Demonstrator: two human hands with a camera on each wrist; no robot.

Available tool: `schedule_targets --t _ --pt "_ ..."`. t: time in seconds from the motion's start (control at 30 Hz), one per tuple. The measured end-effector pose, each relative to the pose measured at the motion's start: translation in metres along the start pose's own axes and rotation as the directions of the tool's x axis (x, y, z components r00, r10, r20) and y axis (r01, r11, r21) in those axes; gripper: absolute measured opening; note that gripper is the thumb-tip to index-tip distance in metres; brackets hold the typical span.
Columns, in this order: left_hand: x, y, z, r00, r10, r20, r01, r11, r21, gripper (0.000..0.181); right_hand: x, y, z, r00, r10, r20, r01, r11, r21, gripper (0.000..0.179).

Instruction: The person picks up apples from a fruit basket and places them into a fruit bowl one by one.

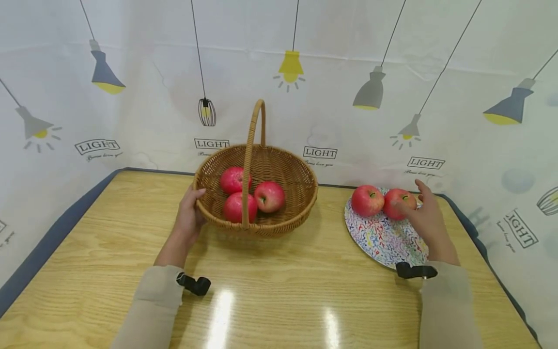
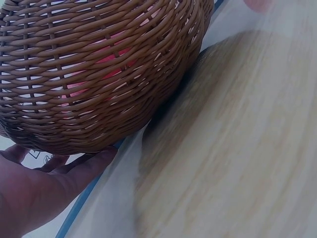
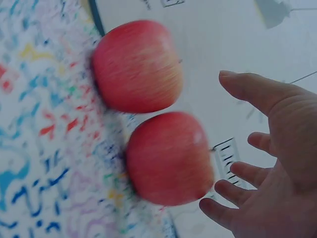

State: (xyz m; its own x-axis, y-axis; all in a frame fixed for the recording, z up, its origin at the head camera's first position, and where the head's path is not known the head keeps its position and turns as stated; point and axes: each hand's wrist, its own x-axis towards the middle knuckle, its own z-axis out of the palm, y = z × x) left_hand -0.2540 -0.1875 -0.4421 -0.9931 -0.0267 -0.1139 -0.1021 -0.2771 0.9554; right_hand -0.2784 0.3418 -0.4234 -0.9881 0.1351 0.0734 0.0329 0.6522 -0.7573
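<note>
In the head view, the person's left hand (image 1: 188, 215) holds the wicker basket (image 1: 298, 182) by its left side, the thumb at the rim. The basket, with three apples (image 1: 270, 197) inside, is at the left of the middle of the wooden table (image 1: 279, 281), near the patterned wall covering (image 1: 244, 39). To the right, a colorful plate (image 1: 379, 242) bears two more apples side by side, and the right hand (image 1: 428, 218) is spread at the right-hand apple (image 1: 392, 198). In the left wrist view, fingers lie against the lower weave, with red showing through the gaps. In the right wrist view, the right hand is wide, thumb well away from the fingers, just beside that apple and gripping nothing; contact cannot be told.
</note>
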Motion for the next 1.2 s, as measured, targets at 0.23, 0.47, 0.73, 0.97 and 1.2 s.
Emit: schedule_targets --t 0.23,0.47,0.73,0.97,1.2 --pt "0.0 0.001 -0.001 1.0 0.009 0.008 -0.009 1.0 -0.002 0.069 -0.007 -0.024 -0.006 0.998 -0.063 -0.028 0.062 0.997 -0.034 0.088" --pt "0.0 -0.001 -0.001 1.0 0.012 0.004 -0.012 1.0 -0.001 0.07 -0.022 -0.048 -0.01 0.987 -0.155 -0.032 0.152 0.986 -0.06 0.089" --pt "0.002 -0.001 -0.002 1.0 0.011 -0.013 -0.011 0.999 -0.046 0.071 -0.037 -0.082 -0.006 0.958 -0.285 -0.039 0.285 0.958 -0.018 0.085" --pt "0.001 0.0 -0.002 0.999 0.022 -0.023 -0.022 1.0 0.003 0.071 -0.041 -0.12 0.017 0.898 -0.435 -0.06 0.436 0.9 0.012 0.077" --pt "0.001 -0.001 0.001 1.0 0.015 -0.01 -0.015 1.0 -0.016 0.071 -0.039 -0.152 0.041 0.798 -0.603 0.019 0.603 0.798 0.001 0.072"
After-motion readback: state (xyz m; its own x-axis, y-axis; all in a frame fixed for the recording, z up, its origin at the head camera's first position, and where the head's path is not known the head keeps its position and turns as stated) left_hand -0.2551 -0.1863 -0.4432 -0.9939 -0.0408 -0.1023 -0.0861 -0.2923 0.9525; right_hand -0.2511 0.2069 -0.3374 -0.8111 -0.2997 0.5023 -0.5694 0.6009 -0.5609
